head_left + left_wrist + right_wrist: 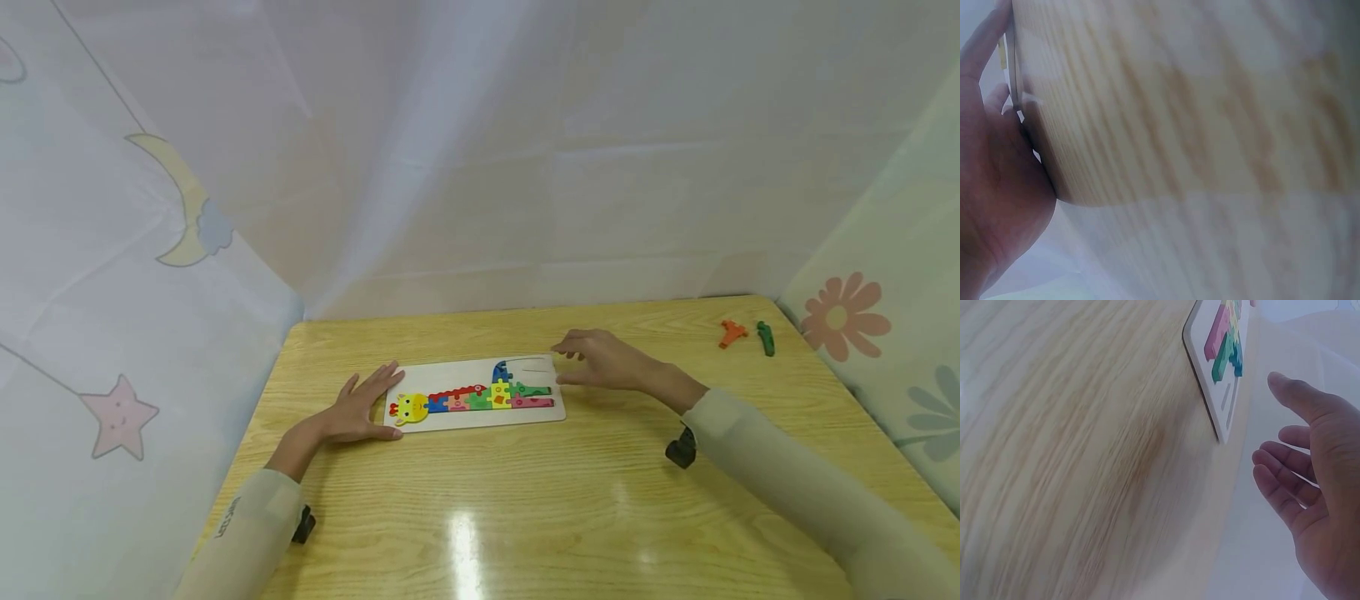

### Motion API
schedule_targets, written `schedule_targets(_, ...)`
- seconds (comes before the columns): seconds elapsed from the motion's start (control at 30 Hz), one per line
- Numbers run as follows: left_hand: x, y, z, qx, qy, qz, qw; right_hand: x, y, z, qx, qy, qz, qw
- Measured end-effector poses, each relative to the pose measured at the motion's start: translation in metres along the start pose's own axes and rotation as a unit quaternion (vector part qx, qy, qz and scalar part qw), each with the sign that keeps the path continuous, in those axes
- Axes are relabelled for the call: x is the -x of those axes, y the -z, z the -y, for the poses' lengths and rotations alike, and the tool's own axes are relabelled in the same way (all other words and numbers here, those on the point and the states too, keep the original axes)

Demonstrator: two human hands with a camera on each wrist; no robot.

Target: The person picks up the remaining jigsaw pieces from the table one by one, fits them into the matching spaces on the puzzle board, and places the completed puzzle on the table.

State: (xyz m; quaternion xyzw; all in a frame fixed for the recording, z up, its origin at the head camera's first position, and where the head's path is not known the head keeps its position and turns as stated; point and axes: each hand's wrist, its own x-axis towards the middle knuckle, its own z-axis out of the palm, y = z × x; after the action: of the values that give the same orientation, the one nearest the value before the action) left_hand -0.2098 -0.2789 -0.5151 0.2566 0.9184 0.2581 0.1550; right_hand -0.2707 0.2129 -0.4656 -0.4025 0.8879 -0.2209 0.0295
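Note:
A white puzzle board (442, 374) lies on the wooden table with a colourful giraffe made of interlocking pieces. The giraffe's yellow head (412, 408) points left; pink and green legs (534, 402) lie at the right end. Spread across the board's left end, my left hand (356, 415) has its thumb at the near corner and its fingertips at the far one. Relaxed and holding nothing, my right hand (607, 360) hovers beside the board's right end. In the right wrist view, its fingers (1279, 459) are loosely bent, apart from the board. Bare outlined slots show near the far right corner.
An orange puzzle piece (732, 333) and a green puzzle piece (765, 338) lie at the table's back right. Pale printed cloth (480, 183) hangs behind the table and along both sides. Dark wrist cameras sit under both sleeves.

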Motion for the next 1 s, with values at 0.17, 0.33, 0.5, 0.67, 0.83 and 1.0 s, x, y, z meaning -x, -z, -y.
schedule_targets(0.17,0.000,0.000,0.001,0.000,0.007,0.005,1.0000,0.010,0.005,-0.003,-0.004,-0.008,-0.010,1.000)
schedule_targets(0.33,0.000,0.000,0.002,0.004,0.007,0.006,0.9999,0.019,0.009,-0.008,0.006,-0.008,-0.015,1.000)
schedule_targets(0.5,-0.001,0.000,0.003,0.003,0.006,0.007,1.0000,0.029,0.012,-0.013,0.021,-0.014,-0.022,0.999)
schedule_targets(0.67,-0.001,0.000,0.003,0.000,0.005,0.008,1.0000,0.038,0.017,-0.016,0.035,-0.024,-0.029,0.999)
schedule_targets(0.83,-0.001,0.000,0.004,0.002,0.001,0.002,1.0000,0.045,0.020,-0.020,0.038,-0.021,-0.040,0.998)
schedule_targets(1.0,0.000,-0.002,0.005,0.008,-0.007,-0.006,0.9999,0.053,0.024,-0.021,0.043,-0.034,-0.042,0.998)
